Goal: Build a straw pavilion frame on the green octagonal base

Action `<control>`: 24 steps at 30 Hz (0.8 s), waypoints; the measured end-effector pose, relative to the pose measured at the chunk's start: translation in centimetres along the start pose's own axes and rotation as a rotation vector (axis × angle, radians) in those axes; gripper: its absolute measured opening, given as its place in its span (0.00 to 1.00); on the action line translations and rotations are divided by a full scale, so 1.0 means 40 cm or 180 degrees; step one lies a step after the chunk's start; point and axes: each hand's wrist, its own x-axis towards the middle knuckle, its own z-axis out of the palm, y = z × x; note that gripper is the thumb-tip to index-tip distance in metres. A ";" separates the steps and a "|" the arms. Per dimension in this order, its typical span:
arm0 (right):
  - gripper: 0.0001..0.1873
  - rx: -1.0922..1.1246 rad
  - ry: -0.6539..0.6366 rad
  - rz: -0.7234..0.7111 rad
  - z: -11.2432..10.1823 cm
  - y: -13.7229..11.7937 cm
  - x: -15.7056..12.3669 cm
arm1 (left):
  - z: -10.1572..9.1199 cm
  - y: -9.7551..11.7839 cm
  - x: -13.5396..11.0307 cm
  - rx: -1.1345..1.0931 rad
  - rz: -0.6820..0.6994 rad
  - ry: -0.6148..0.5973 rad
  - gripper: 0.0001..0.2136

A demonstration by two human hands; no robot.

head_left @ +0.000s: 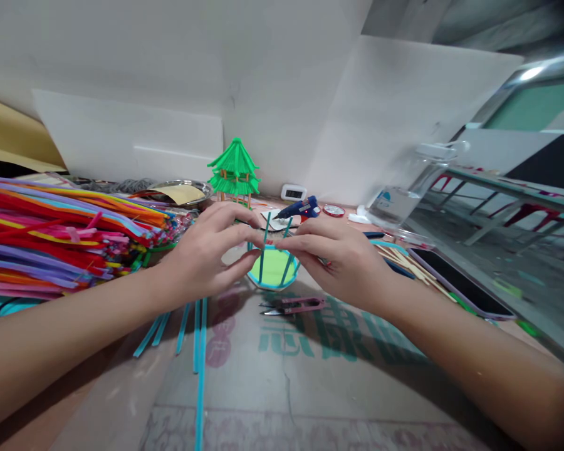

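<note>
Between my hands stands a small many-sided base (273,265) with a lime-green floor and a blue rim. Thin blue pipe-cleaner posts (262,266) rise from its edge, some of them leaning. My left hand (216,250) comes in from the left, its thumb and fingers closed at the left front post. From the other side my right hand (336,257) pinches near the upper part of the right post (287,266); its fingertips partly cover the contact. Just in front of the base lie pink-handled thread snips (303,305).
Bundles of coloured pipe cleaners (51,232) fill the left side. Loose blue strips (200,363) lie in front of them. Behind stand a green pagoda model (235,169), a blue glue gun (298,208) and a small digital clock (293,191). Wooden sticks (411,264), a phone (458,282) and a clear jug (404,188) sit right.
</note>
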 end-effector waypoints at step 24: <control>0.05 -0.0158 -0.0777 0.0679 -0.061 -0.003 0.015 | 0.000 -0.003 0.002 0.0139 0.0070 -0.0020 0.05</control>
